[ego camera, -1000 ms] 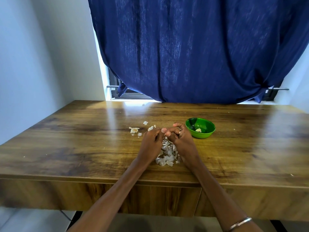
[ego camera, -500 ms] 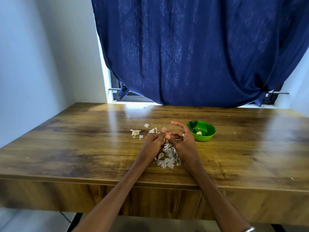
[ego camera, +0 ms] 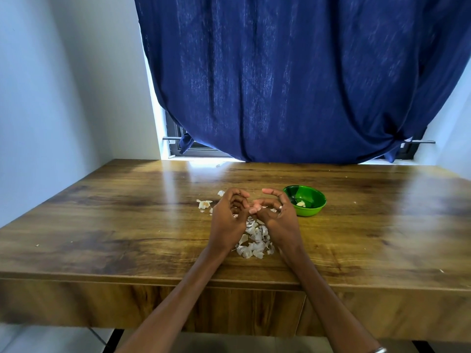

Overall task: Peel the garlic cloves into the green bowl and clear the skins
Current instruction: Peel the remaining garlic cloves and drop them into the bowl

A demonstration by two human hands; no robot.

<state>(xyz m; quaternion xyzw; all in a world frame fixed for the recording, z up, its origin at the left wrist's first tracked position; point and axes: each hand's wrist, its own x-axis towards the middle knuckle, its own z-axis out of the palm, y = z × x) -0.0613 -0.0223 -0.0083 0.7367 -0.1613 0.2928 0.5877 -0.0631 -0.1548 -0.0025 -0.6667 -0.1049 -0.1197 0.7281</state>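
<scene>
My left hand [ego camera: 228,216] and my right hand [ego camera: 279,216] meet above the table, fingers curled. Between their thumbs they pinch a small garlic clove [ego camera: 254,206], which the fingers mostly hide. My right index finger arches up over it. Under and just behind the hands lies a pile of white garlic skins [ego camera: 254,242]. The green bowl [ego camera: 314,208] stands right of my right hand and holds one peeled clove [ego camera: 301,204].
Loose garlic pieces [ego camera: 204,204] and a skin scrap [ego camera: 220,193] lie left of my left hand on the wooden table [ego camera: 127,225]. A dark blue curtain [ego camera: 293,80] hangs behind the table's far edge. A white wall borders the left side.
The hands have parted slightly at the fingertips, and my right fingers have lifted into an arch. The view has tilted up a little.
</scene>
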